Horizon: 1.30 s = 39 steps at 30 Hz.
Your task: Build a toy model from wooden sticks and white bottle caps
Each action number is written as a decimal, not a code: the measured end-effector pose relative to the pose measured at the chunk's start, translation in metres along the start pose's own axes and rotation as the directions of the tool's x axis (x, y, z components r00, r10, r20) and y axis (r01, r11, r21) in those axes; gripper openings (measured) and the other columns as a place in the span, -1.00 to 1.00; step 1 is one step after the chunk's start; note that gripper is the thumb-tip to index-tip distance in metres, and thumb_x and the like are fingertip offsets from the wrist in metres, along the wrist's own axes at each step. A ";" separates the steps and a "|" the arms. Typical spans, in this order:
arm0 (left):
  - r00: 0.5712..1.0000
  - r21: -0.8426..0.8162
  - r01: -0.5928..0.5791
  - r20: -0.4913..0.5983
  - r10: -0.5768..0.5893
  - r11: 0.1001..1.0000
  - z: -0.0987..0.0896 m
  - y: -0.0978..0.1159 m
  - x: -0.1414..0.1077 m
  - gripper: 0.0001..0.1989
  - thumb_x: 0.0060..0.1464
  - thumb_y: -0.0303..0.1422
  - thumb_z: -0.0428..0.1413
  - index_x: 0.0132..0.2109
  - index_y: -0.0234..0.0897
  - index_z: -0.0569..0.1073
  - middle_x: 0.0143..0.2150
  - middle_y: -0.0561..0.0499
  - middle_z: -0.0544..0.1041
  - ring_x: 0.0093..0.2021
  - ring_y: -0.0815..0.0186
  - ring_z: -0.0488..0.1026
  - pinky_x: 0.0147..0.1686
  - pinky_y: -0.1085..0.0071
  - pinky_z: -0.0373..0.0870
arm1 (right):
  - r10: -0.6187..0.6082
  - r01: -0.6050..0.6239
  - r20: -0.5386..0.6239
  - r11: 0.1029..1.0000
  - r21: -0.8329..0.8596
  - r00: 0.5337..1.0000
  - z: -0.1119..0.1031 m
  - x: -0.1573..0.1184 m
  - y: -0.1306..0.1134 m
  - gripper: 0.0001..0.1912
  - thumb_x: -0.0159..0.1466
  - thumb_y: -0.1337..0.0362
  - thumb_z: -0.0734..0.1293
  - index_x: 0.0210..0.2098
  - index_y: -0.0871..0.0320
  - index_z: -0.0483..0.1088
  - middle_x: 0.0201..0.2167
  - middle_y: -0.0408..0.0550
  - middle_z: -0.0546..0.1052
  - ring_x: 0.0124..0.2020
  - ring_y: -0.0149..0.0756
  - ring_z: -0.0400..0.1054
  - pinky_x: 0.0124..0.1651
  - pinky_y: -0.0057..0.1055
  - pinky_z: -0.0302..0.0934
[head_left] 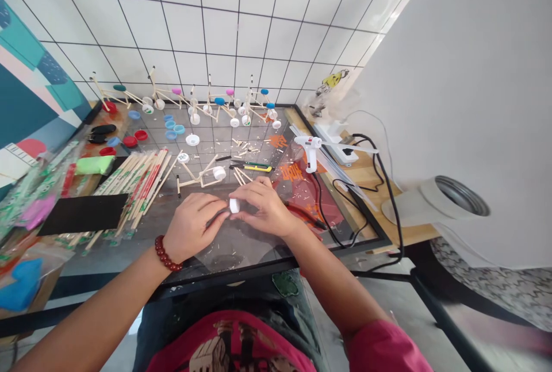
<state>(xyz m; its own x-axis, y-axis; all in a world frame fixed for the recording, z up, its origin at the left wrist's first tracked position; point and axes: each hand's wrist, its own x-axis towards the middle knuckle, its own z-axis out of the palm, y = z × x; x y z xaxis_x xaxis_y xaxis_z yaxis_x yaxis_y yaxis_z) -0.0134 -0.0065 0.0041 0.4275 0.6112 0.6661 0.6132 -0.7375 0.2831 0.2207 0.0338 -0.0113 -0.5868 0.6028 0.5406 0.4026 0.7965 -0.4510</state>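
Note:
Both my hands meet over the glass tabletop (254,251). Between them, my left hand (194,225) and my right hand (264,206) pinch a small white plastic cap (234,206) from either side. A thin dark strip (215,218) runs along my left fingers, though what it is stays unclear. Just beyond my fingertips lies a wooden stick model (199,175) with a white cap wheel (219,173). A red beaded bracelet (166,252) circles my left wrist.
Several finished stick models (194,99) stand along the back. Bundled wooden chopsticks (133,189), a black pad (84,214) and coloured caps (171,125) lie to the left. A yellow utility knife (252,167) lies ahead. To the right are a white glue gun (308,149) and black cables (332,199).

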 end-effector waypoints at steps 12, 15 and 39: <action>0.997 -0.019 0.062 0.037 -0.062 0.998 -0.001 0.002 0.002 -0.81 0.37 -0.44 0.10 -0.20 -0.17 0.59 -0.32 -0.01 0.67 -0.30 0.22 0.56 -0.16 0.19 0.53 | 0.008 -0.009 -0.009 0.996 -0.086 1.000 -0.004 0.004 -0.011 -0.79 0.50 0.05 0.37 -0.09 -0.02 0.63 -0.13 -0.04 0.69 -0.14 -0.18 0.54 0.11 -0.06 0.23; 1.000 -0.020 0.028 0.011 -0.028 0.999 -0.001 0.002 0.002 -0.83 0.36 -0.46 0.12 -0.19 -0.19 0.59 -0.31 0.00 0.67 -0.28 0.24 0.57 -0.09 0.19 0.55 | -0.007 0.001 -0.093 0.997 -0.071 0.996 -0.001 0.005 -0.015 -0.76 0.53 0.13 0.33 -0.20 0.02 0.59 -0.21 -0.04 0.66 -0.17 -0.19 0.52 0.04 -0.10 0.27; 0.977 0.001 0.155 -0.151 -0.153 0.988 0.006 -0.002 -0.002 -0.85 0.26 -0.41 0.20 -0.30 -0.12 0.58 -0.39 0.11 0.69 -0.40 0.31 0.60 0.09 0.10 0.55 | -0.256 0.191 -0.143 0.915 -0.356 0.956 -0.002 0.001 -0.019 -0.78 0.44 0.33 0.36 0.03 0.03 0.56 -0.11 -0.07 0.67 -0.10 -0.21 0.49 0.10 -0.08 0.12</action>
<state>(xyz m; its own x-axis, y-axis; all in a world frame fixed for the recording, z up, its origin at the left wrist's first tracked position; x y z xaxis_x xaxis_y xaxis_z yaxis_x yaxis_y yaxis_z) -0.0116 -0.0047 -0.0023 0.2233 0.6662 0.7116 0.6724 -0.6338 0.3824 0.2135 0.0196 -0.0010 -0.5633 0.3795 0.7339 0.5066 0.8604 -0.0561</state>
